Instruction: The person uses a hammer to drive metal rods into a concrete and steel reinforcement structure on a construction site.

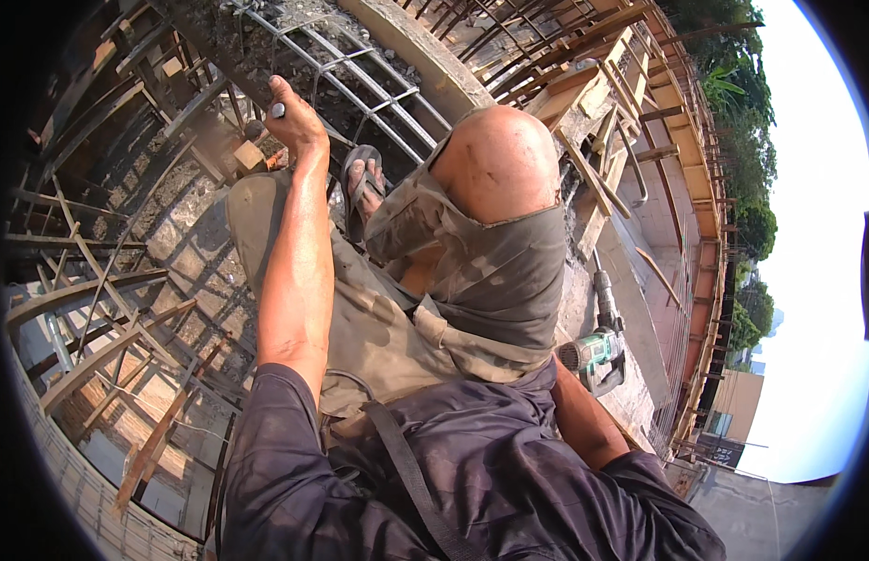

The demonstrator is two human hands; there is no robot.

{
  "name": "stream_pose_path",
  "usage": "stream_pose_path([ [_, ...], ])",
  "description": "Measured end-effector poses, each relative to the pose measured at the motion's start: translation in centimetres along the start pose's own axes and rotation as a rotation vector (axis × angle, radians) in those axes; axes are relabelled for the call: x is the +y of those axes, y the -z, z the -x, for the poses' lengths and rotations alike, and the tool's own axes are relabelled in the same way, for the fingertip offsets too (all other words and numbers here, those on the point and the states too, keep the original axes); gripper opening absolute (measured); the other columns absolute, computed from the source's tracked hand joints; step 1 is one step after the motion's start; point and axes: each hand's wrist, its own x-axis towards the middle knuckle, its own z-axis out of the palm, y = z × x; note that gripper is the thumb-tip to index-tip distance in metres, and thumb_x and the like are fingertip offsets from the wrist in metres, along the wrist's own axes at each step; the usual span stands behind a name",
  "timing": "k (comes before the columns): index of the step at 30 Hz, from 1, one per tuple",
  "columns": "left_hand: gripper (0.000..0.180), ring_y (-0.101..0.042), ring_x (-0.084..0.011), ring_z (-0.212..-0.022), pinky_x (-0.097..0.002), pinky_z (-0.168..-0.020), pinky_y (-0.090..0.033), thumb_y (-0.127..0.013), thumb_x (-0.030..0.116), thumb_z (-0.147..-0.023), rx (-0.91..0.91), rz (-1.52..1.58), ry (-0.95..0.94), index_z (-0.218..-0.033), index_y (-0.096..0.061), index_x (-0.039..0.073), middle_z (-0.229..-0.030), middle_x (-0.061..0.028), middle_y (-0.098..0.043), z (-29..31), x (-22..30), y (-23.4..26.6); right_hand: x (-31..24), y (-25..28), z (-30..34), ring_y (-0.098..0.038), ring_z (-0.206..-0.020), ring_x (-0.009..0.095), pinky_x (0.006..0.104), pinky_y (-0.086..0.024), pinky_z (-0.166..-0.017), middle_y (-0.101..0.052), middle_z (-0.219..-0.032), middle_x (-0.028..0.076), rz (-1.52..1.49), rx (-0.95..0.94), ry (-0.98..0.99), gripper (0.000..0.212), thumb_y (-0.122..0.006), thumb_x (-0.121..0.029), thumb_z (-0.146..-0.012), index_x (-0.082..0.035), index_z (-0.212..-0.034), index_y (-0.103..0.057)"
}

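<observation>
My left hand (299, 123) is raised at the upper left, its fingers closed around a bar-like tool (278, 110). Only the tool's round, silvery end shows clearly, so its kind cannot be made out. Just beyond that hand lies a rebar cage (360, 105) in a concrete trough with rubble. Below the hand, my sandalled foot (363, 190) rests near the bars. My right forearm (592, 423) passes down beside my thigh, and the hand at its end is hidden behind the leg. Close to that forearm lies a green and black power hammer (595, 353) with a long chisel end.
Timber props and beams (126, 327) cross a deep drop on my left. Loose boards (593, 140) and a bent pipe (633, 164) lie at the upper right. Wooden formwork (701, 187) runs along the right edge, with trees behind it. A concrete ledge (425, 47) borders the rebar.
</observation>
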Motion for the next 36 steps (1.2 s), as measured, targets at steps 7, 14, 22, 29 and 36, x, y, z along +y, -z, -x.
stream_pose_path([
  [7, 0.062, -0.037, -0.0089, -0.051, -0.0307, -0.049, -0.029, -0.060, 0.060, -0.095, 0.016, 0.050, 0.041, -0.062, -0.039, 0.012, -0.057, 0.0043, -0.039, 1.2, -1.4, 0.4, 1.5, 2.3, 0.7, -0.051, -0.045, 0.013, 0.0332, -0.039, -0.041, -0.051, -0.055, 0.003, -0.041, 0.057, -0.022, 0.040, -0.070, -0.034, -0.093, -0.002, -0.073, -0.056],
  [14, 0.063, -0.033, -0.0091, -0.052, -0.0322, -0.051, -0.027, -0.055, 0.057, -0.098, -0.019, 0.048, -0.025, -0.061, -0.034, 0.011, -0.055, 0.0053, -0.031, 1.6, -0.9, 0.2, 1.5, 3.6, 0.4, -0.050, -0.044, 0.013, 0.0327, -0.039, -0.041, -0.051, -0.055, 0.002, -0.067, 0.090, -0.005, 0.040, -0.070, -0.034, -0.093, -0.003, -0.073, -0.055],
  [22, 0.060, -0.042, -0.0102, -0.051, -0.0328, -0.048, -0.034, -0.059, 0.058, -0.096, -0.036, -0.032, -0.085, -0.062, -0.038, 0.013, -0.057, 0.0022, -0.041, 2.3, -2.1, 0.4, 0.9, 5.0, 0.3, -0.050, -0.044, 0.013, 0.0322, -0.039, -0.041, -0.050, -0.054, 0.002, -0.104, 0.131, 0.020, 0.040, -0.070, -0.035, -0.093, -0.003, -0.073, -0.055],
  [29, 0.061, -0.030, -0.0101, -0.043, -0.0322, -0.042, -0.024, -0.063, 0.060, -0.093, -0.192, 0.210, -0.009, -0.065, -0.037, 0.012, -0.057, 0.0027, -0.035, 2.6, -0.2, 0.3, -0.9, 6.0, 0.0, -0.049, -0.044, 0.012, 0.0318, -0.038, -0.041, -0.050, -0.054, 0.001, -0.153, 0.177, 0.069, 0.040, -0.069, -0.035, -0.094, -0.004, -0.073, -0.055],
  [36, 0.064, -0.031, -0.0086, -0.044, -0.0296, -0.042, -0.023, -0.064, 0.062, -0.091, -0.237, 0.237, 0.080, -0.065, -0.034, 0.013, -0.057, 0.0045, -0.031, 4.5, 0.8, 1.2, -1.9, 6.4, -0.6, -0.049, -0.044, 0.012, 0.0313, -0.038, -0.041, -0.049, -0.054, 0.001, -0.137, 0.216, 0.093, 0.040, -0.069, -0.035, -0.094, -0.004, -0.073, -0.054],
])
